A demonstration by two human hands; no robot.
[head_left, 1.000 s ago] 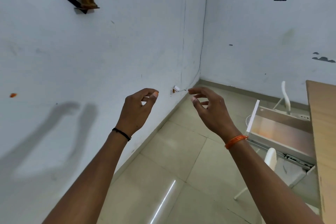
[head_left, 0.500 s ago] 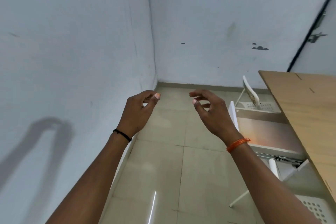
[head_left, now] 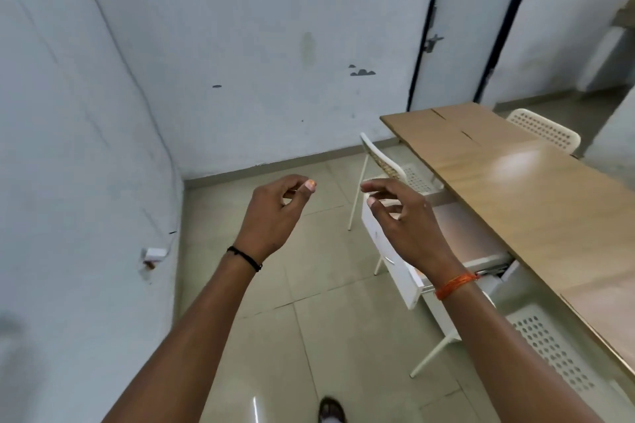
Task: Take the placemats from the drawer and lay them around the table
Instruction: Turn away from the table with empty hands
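1. Your left hand [head_left: 271, 216] and right hand [head_left: 400, 216] hang in front of you, fingers loosely curled, grasping nothing.
2. Just past your right hand, the drawer [head_left: 457, 233] stands pulled out from under the table [head_left: 536, 196]; that step looks done.
3. No placemats show: the visible drawer bottom looks bare, part hidden by your hand.
4. Farther right, the table carries no mats, so laying them out remains.

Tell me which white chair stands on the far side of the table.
The perforated-back chair past the table's far edge, near the doorway. The other two stand on the side with the open drawer.
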